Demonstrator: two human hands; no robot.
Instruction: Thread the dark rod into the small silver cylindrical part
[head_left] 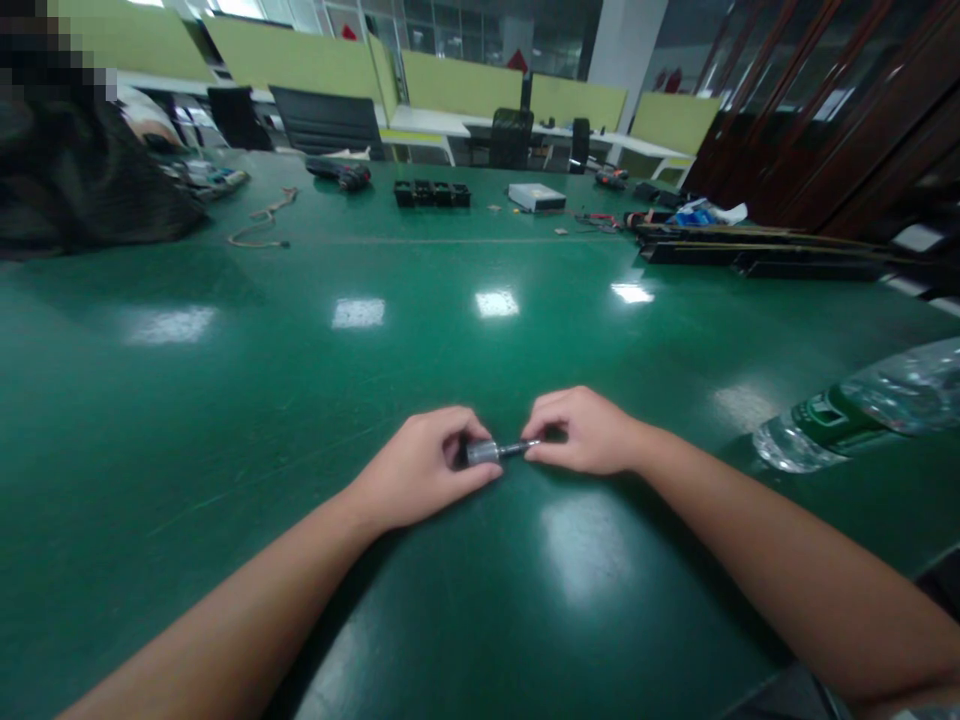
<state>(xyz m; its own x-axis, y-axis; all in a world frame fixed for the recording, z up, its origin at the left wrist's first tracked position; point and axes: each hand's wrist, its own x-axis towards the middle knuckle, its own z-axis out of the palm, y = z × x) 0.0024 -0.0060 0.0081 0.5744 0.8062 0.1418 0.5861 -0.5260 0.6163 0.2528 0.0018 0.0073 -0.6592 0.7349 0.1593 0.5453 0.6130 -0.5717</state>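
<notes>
My left hand is closed round a short metal cylinder, gripping it between thumb and fingers close to the green tabletop. From the cylinder's right end a thin dark shaft extends. Its far end is pinched between the thumb and fingertips of my right hand. The two hands face each other with a small gap between them. My left fingers partly hide the cylinder's left end.
A plastic bottle with a green label lies at the right. Farther back are a row of black blocks, a silver box, a cable and long black strips. A person's dark sleeve is at the far left.
</notes>
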